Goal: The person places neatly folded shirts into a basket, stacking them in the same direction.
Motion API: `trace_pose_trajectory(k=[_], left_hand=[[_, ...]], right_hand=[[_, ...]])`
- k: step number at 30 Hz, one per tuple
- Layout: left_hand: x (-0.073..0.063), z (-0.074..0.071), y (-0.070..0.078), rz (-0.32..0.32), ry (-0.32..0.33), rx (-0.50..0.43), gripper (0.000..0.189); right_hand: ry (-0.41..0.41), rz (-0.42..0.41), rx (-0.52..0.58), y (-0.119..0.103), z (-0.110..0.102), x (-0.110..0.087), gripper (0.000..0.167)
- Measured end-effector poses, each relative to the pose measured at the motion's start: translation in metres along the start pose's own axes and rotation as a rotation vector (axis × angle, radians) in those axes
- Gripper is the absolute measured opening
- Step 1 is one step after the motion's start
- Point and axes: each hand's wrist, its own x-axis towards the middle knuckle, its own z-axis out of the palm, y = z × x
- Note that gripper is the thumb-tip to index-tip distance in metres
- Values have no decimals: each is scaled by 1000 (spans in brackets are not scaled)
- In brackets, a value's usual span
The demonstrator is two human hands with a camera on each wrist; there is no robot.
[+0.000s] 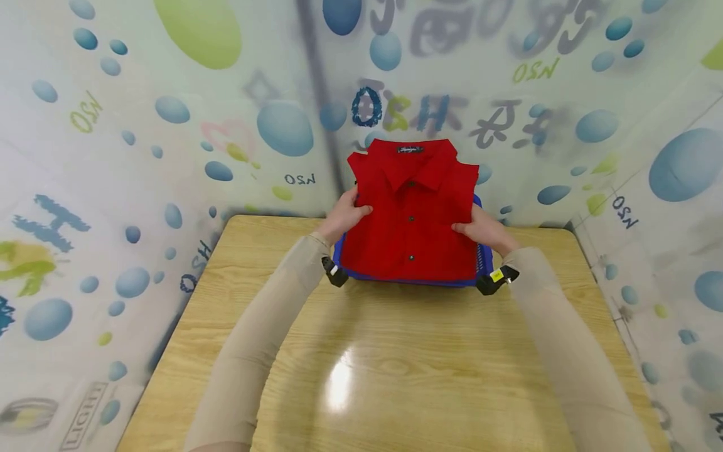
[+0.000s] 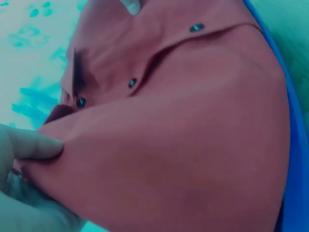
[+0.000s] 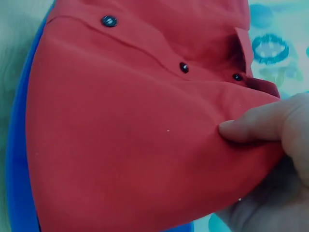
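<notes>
A folded red button-up shirt (image 1: 409,220) lies over a blue plastic basket (image 1: 486,257), collar toward the back wall. My left hand (image 1: 343,216) grips the shirt's left edge, thumb on top and fingers underneath. At the opposite edge my right hand (image 1: 482,227) pinches the cloth the same way. In the left wrist view the left thumb (image 2: 36,145) presses on the fabric; dark buttons (image 2: 133,83) run down the placket. The right wrist view has the right thumb (image 3: 251,123) on top of the cloth. The shirt hides the basket's inside.
The basket stands at the back of a wooden table (image 1: 395,351), close to the wall (image 1: 282,75), which is covered in a blue and green bubble print. Walls also flank the table on the left and right.
</notes>
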Motion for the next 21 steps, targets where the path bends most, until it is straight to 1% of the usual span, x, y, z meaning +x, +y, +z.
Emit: trace_pose_trajectory(k=[3,6,8,11,13,14,17,18,20,21], left_hand=[[10,1,-2,6,0,18,58],[18,-1,-11,-4,13,-5,58],[21,-3,-16,-26,21,-19,59],[26,-4,-23,-74,28,-22,62],[29,-3,-23,-105,30,-15,64],[28,-2,-19,-121,28,-13,65],[33,2,-18,-156,36,16,70],[37,3,-22,-168,37,36,72],[40,4,-30,-186,45,100,74],[44,3,-40,-202,51,137,76]], right_hand=[[4,19,18,8,-4,2,63],[26,5,34,15,-4,4,63],[52,2,25,21,-2,8,61],[83,5,27,28,1,15,62],[107,12,30,32,3,21,65],[117,10,39,33,3,23,67],[154,8,65,37,3,28,74],[161,11,78,39,3,29,76],[164,28,104,43,5,30,82],[158,48,118,45,6,31,86]])
